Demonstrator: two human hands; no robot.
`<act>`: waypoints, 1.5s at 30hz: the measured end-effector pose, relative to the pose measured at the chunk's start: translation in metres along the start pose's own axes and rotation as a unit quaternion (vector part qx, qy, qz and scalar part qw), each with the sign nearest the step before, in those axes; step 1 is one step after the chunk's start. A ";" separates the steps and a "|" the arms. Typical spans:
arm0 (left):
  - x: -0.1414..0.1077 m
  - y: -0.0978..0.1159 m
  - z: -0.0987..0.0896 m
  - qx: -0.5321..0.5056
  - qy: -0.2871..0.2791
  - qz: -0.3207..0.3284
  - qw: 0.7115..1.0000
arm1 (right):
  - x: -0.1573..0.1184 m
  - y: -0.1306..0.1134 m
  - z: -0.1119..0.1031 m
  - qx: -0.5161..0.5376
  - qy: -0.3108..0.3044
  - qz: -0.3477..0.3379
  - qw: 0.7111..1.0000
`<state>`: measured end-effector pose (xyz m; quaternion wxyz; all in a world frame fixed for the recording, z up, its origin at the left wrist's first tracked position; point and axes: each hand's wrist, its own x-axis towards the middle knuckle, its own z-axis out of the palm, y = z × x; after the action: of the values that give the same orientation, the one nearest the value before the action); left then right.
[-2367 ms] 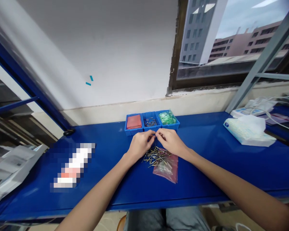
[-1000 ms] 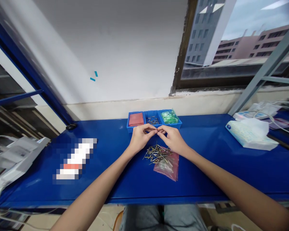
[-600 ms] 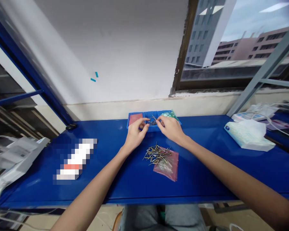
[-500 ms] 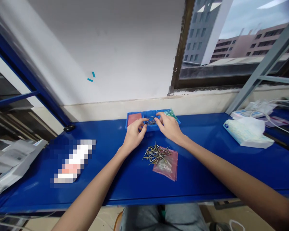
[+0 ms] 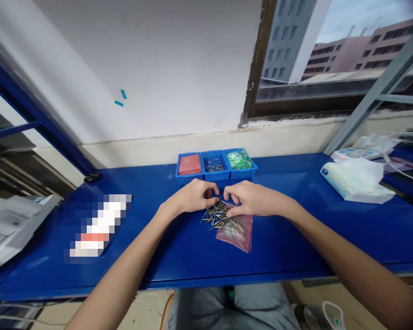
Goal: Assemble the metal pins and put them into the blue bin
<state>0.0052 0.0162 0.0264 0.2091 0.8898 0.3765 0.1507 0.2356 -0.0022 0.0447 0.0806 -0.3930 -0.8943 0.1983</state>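
Observation:
A loose pile of thin metal screws (image 5: pixel 213 219), brass and silver in colour, lies on the blue table. It partly overlaps a pink plastic bag (image 5: pixel 247 227) that has clear contents. At the pile's upper left edge hovers my left hand (image 5: pixel 194 196), fingers curled with a gap between thumb and index. My right hand (image 5: pixel 253 198) reaches over the pile's upper right side, thumb and fingers apart, its thumb by the screws. I see nothing held in either hand. Behind them, the middle blue bin (image 5: pixel 217 175) contains more such screws.
The left blue bin (image 5: pixel 189 178) holds pink bags (image 5: pixel 189 164); the right blue bin (image 5: pixel 244 174) holds green bags (image 5: pixel 239 159). A tissue pack (image 5: pixel 356 181) lies at right. At left are a blurred-out item (image 5: pixel 103 224) and white equipment (image 5: pixel 13 224). A wall stands behind.
Both hands have come back from above the middle bin to the screw pile nearer me. All three bins now show uncovered. The camera view has shifted slightly.

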 end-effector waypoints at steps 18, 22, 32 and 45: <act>-0.008 0.006 -0.001 -0.025 -0.107 -0.036 0.993 | -0.002 -0.003 0.005 0.002 -0.053 -0.010 0.999; -0.012 0.020 0.005 0.047 -0.086 -0.058 0.993 | 0.001 -0.002 0.004 0.010 -0.057 0.006 0.998; -0.006 0.011 0.003 0.007 -0.084 -0.042 0.996 | 0.009 0.011 0.012 0.011 -0.016 -0.027 0.999; -0.006 -0.009 -0.002 0.002 -0.047 -0.053 0.997 | 0.015 0.016 0.016 0.016 0.045 -0.039 0.998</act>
<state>-0.0049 0.0182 0.0230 0.2325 0.8752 0.4132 0.0964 0.2312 0.0144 0.0231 0.1348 -0.3652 -0.9009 0.1918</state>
